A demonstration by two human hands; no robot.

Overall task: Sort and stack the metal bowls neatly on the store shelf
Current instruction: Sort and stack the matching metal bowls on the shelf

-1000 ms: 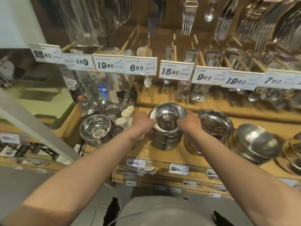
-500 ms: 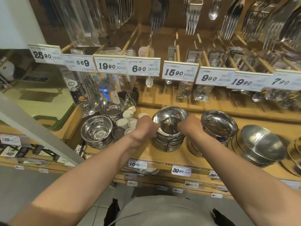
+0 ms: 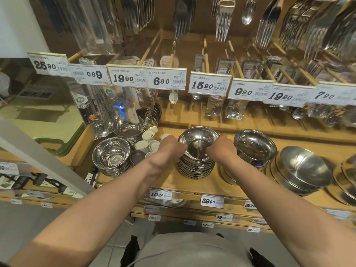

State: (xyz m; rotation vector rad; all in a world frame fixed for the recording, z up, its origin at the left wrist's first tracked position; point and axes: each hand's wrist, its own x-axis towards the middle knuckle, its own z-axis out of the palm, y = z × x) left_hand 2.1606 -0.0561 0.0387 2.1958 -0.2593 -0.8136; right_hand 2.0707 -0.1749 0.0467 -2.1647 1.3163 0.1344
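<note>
A stack of several shiny metal bowls (image 3: 196, 164) stands in the middle of the wooden shelf (image 3: 192, 185). My left hand (image 3: 169, 149) grips the top bowl's left rim and my right hand (image 3: 221, 149) grips its right rim, fingers curled over the edge. The top bowl (image 3: 198, 139) sits level on the stack. Another bowl stack (image 3: 111, 157) is to the left, one (image 3: 254, 147) just right of my right hand, and wider tilted bowls (image 3: 304, 170) further right.
Small white cups (image 3: 148, 139) and a dark dish (image 3: 136, 156) sit between the left stacks. Price tags (image 3: 165, 80) hang on rails above the bowls, with packed cutlery (image 3: 223, 16) hanging overhead. Lower shelf edges carry labels (image 3: 212, 201).
Both hands stayed on the top bowl's rims. The top bowl has come down closer onto the stack since a second ago.
</note>
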